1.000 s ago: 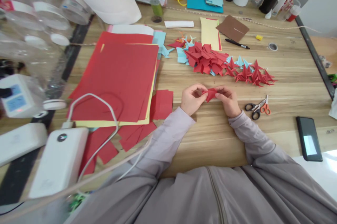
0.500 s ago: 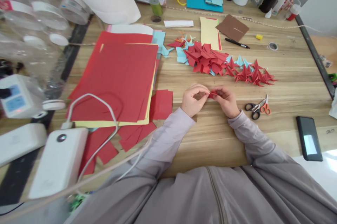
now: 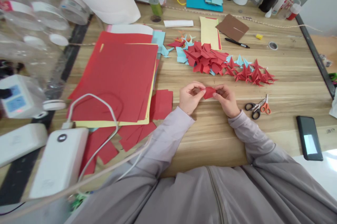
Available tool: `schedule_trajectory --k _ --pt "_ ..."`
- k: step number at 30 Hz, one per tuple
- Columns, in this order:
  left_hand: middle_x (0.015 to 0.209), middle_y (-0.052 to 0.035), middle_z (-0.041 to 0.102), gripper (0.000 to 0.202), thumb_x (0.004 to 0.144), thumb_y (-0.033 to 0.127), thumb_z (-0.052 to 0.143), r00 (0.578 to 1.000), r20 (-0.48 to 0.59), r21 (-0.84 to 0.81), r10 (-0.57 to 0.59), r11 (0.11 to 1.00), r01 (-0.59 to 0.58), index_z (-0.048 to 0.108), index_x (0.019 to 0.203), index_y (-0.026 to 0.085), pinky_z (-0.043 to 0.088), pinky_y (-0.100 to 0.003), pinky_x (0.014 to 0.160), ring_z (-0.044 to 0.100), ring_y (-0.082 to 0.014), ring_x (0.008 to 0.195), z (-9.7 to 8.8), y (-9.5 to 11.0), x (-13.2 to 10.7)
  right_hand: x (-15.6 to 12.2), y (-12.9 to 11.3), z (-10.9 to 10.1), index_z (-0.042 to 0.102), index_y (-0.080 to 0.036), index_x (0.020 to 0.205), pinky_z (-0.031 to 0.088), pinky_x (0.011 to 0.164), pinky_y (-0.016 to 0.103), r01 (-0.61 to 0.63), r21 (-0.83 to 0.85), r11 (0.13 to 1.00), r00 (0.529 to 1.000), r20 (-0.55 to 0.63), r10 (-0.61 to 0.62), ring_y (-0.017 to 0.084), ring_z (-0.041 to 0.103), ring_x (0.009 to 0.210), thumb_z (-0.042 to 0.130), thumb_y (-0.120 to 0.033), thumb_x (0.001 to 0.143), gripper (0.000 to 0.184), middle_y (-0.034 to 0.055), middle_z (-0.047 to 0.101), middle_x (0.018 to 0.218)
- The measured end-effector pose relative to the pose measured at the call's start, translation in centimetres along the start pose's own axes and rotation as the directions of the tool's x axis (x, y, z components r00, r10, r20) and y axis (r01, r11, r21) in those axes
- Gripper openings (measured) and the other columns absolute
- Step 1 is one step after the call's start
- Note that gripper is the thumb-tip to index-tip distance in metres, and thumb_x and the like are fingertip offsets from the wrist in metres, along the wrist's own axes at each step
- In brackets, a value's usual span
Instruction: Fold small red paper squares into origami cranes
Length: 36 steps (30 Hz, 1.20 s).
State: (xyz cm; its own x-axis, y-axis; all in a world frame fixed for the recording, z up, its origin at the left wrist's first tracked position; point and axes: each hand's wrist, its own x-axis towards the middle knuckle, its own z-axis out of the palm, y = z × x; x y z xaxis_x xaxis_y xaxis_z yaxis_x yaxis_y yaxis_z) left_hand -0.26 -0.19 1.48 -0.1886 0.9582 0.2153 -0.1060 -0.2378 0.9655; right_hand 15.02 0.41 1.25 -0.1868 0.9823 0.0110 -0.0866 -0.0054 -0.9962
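Between my hands is a small piece of folded red paper (image 3: 209, 92). My left hand (image 3: 191, 97) pinches its left side with thumb and fingers. At its right side, my right hand (image 3: 226, 99) grips it the same way. Just beyond lies a heap of folded red paper pieces (image 3: 206, 58) with some light blue ones among them. Pointed red paper figures (image 3: 254, 73) stretch off to the right of the heap. To the right of my right hand rest scissors with black handles (image 3: 255, 107) and scissors with orange handles (image 3: 266, 108).
Large red sheets (image 3: 118, 80) are stacked at left, with cut red squares (image 3: 162, 104) beside them. A white power bank (image 3: 59, 162) with a cable sits front left. A phone (image 3: 309, 138) lies at right. A black pen (image 3: 237, 43) and brown paper (image 3: 232, 27) are farther back.
The red paper has been spread or turned so that more of its face shows. My left hand has shifted slightly to the left; my right hand stays nearly in place.
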Motion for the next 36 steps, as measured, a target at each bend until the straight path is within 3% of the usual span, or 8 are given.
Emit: schedule_trajectory --k 5,9,14,18,22,28,32,36 --pt "0.075 -0.0024 0.064 0.002 0.067 0.015 0.068 0.995 0.098 0.089 0.011 0.996 -0.02 0.066 0.067 0.017 0.042 -0.024 0.061 0.058 -0.0121 0.071 0.2 0.5 -0.3 0.0 0.1 -0.1 0.054 -0.022 0.081 0.046 0.075 0.029 0.051 -0.022 0.998 0.996 0.069 -0.049 0.015 0.058 0.082 0.065 -0.02 0.068 0.017 0.0 0.062 0.088" --pt "0.076 -0.003 0.065 0.003 0.068 0.015 0.068 0.994 0.11 0.106 0.012 0.994 -0.024 0.066 0.066 0.017 0.041 -0.023 0.058 0.057 -0.0114 0.069 0.3 0.6 -0.4 0.1 0.1 -0.1 0.054 -0.021 0.078 0.046 0.078 0.03 0.072 -0.024 0.997 0.995 0.069 -0.07 0.016 0.058 0.087 0.059 -0.014 0.065 0.016 0.0006 0.063 0.088" --pt "0.073 -0.0019 0.065 0.002 0.068 0.017 0.069 0.998 0.066 0.069 -0.009 0.998 0.005 0.067 0.067 0.017 0.046 -0.026 0.067 0.059 -0.0125 0.072 0.1 0.5 -0.2 -0.1 -0.3 -0.1 0.056 -0.021 0.08 0.045 0.066 0.027 0.022 -0.013 1.0 0.999 0.041 -0.022 0.012 0.054 0.068 0.065 -0.021 0.069 0.014 -0.0023 0.059 0.074" --pt "0.068 0.0008 0.062 0.006 0.065 0.021 0.071 0.992 -0.01 -0.013 -0.125 0.992 0.125 0.067 0.068 0.018 0.046 -0.023 0.055 0.054 -0.01 0.06 0.1 0.4 -0.1 -0.2 -0.7 0.1 0.058 -0.022 0.089 0.041 0.053 0.024 0.027 0.026 0.999 0.999 0.023 -0.027 0.01 0.049 0.055 0.068 -0.031 0.073 0.022 -0.0048 0.055 0.065" --pt "0.064 0.0024 0.059 0.011 0.064 0.025 0.072 0.963 0.03 -0.167 -0.266 0.949 0.267 0.068 0.07 0.018 0.045 -0.022 0.043 0.05 -0.0087 0.05 0.2 0.3 -0.1 -0.2 -1.1 0.2 0.059 -0.024 0.095 0.041 0.048 0.023 0.051 0.018 0.999 0.998 0.031 -0.051 0.01 0.048 0.051 0.067 -0.04 0.076 0.026 -0.0062 0.051 0.058" --pt "0.069 0.0002 0.064 0.011 0.064 0.025 0.07 0.929 0.123 -0.214 -0.35 0.904 0.37 0.07 0.073 0.018 0.049 -0.024 0.046 0.057 -0.0111 0.054 0.2 0.0 -0.1 -0.2 -1.0 0.2 0.059 -0.026 0.094 0.045 0.054 0.025 0.086 0.025 0.996 0.996 0.01 -0.086 0.01 0.049 0.057 0.067 -0.038 0.076 0.024 -0.0038 0.058 0.069" --pt "0.081 -0.0034 0.071 0.02 0.064 0.027 0.072 0.898 0.192 -0.21 -0.396 0.877 0.432 0.073 0.082 0.018 0.053 -0.027 0.051 0.062 -0.0136 0.06 0.2 0.1 -0.2 -0.1 -0.6 -0.1 0.062 -0.023 0.08 0.046 0.058 0.027 0.05 -0.037 0.998 0.999 0.004 -0.05 0.012 0.052 0.06 0.064 -0.035 0.078 0.013 -0.0016 0.059 0.073" --pt "0.09 -0.0066 0.073 0.03 0.06 0.029 0.078 0.884 0.241 -0.233 -0.402 0.86 0.454 0.073 0.088 0.016 0.056 -0.03 0.06 0.066 -0.0159 0.068 0.1 0.4 -0.3 -0.1 -0.7 -0.4 0.065 -0.022 0.084 0.048 0.067 0.03 0.012 -0.063 0.998 1.0 0.028 -0.01 0.014 0.057 0.069 0.064 -0.035 0.077 0.015 -0.0004 0.063 0.077"
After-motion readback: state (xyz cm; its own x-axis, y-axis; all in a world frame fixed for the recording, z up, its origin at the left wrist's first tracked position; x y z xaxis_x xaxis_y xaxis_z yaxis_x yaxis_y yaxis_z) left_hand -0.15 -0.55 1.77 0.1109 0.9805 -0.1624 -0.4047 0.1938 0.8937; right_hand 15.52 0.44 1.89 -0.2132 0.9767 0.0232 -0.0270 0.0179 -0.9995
